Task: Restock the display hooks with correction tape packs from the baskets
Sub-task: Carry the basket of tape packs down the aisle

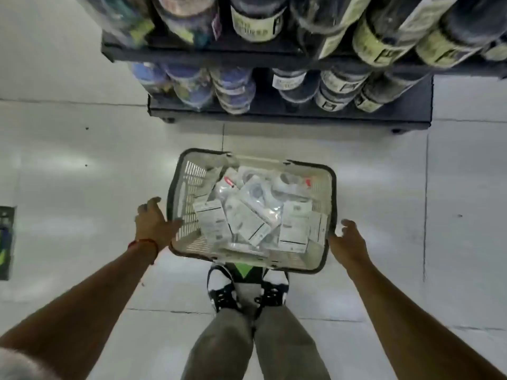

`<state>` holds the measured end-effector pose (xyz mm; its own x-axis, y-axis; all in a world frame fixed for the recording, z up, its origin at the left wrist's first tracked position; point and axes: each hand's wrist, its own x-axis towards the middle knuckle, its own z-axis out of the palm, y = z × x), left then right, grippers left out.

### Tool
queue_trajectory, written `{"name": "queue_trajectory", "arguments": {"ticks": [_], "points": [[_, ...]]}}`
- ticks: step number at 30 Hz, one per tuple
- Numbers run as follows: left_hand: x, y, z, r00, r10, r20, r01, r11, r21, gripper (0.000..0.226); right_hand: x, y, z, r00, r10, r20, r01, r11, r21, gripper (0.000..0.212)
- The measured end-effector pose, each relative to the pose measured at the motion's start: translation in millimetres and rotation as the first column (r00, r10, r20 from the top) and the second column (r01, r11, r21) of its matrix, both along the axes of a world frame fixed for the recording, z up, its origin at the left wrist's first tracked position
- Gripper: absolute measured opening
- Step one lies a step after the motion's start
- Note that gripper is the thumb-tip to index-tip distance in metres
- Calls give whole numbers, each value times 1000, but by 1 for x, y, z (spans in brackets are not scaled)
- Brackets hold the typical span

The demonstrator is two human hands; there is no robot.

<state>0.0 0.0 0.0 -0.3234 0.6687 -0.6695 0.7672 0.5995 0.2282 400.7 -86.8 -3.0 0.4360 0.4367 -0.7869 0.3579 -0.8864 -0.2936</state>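
Note:
A cream plastic basket (189, 187) with a dark rim sits on the white tiled floor just ahead of my feet. Several white correction tape packs (247, 209) lie piled loosely inside it. My left hand (153, 222) is at the basket's left wall, fingers spread, its fingertips at the rim. My right hand (347, 242) hovers at the basket's right near corner with relaxed fingers, holding nothing. No display hooks are in view.
A dark shelving unit (288, 116) stands beyond the basket, its two shelves packed with dark and clear jars carrying labels. My shoes (225, 292) touch the basket's near edge. A dark object (5, 242) lies at the far left edge of the floor.

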Motion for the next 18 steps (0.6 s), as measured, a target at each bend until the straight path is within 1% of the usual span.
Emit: {"name": "queue_trajectory", "arguments": {"ticks": [1, 2, 4, 6, 7, 9, 11, 14, 18], "points": [[-4, 4, -23, 1000, 10, -9, -10, 1000, 2, 86, 0, 2, -22, 1000, -26, 4, 25, 999, 21, 63], [-7, 8, -40, 999, 51, 10, -51, 999, -11, 85, 2, 4, -42, 998, -58, 3, 57, 997, 52, 61], [-14, 15, -72, 987, 132, 94, -131, 991, -18, 68, 1, 9, -72, 993, -117, -10, 118, 988, 98, 49], [-22, 9, -97, 963, 204, 177, -211, 977, 22, 47, 2, 1, -96, 981, -190, -33, 193, 969, 152, 35], [-27, 6, -105, 942, 238, 235, -253, 967, 36, 42, 3, -2, -103, 967, -244, -70, 253, 950, 182, 31], [-32, 6, -111, 901, 287, 326, -314, 949, 31, 39, 1, -3, -109, 943, -310, -122, 330, 922, 204, 30], [-32, 6, -110, 875, 317, 365, -348, 937, 18, 34, 0, -1, -109, 938, -324, -123, 344, 918, 200, 35], [-29, 6, -98, 868, 325, 376, -357, 934, 14, 21, -1, 0, -98, 926, -353, -137, 372, 913, 166, 37], [-43, 2, -51, 853, 350, 388, -372, 928, -21, 19, -2, 3, -51, 935, -316, -161, 339, 930, 145, 33]]}}
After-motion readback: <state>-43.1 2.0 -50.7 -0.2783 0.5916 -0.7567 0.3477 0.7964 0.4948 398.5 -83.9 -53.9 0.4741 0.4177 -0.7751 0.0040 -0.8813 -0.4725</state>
